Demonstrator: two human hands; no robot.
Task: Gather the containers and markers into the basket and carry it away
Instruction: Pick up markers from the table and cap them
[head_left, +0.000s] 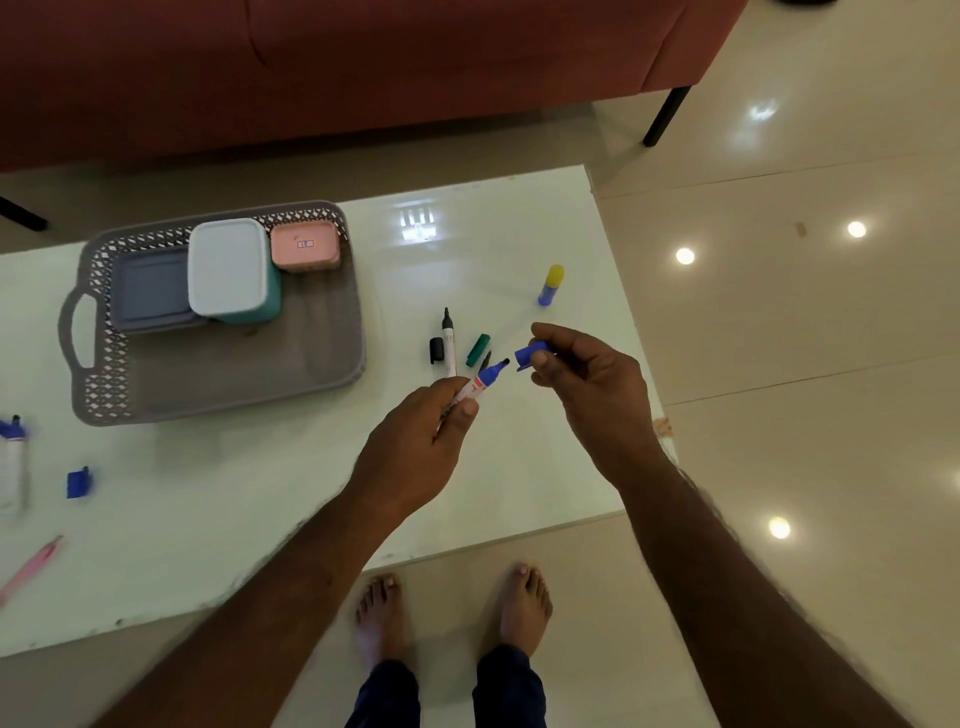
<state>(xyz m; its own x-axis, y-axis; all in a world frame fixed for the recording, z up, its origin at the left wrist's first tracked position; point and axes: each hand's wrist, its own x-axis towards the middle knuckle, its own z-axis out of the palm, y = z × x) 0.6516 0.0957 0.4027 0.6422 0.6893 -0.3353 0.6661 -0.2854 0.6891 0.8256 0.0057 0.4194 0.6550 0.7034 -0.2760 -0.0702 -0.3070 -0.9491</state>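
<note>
Hands (415, 441) apart: uncapped marker (480, 382) left, cap (529, 354) right

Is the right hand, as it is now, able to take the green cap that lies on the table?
Probably not yet. The right hand pinches the blue cap, so its fingers are busy. The green cap lies close by on the table, with nothing in between.

Uncapped blue marker (480, 383) beside grey basket (332, 358)
</note>
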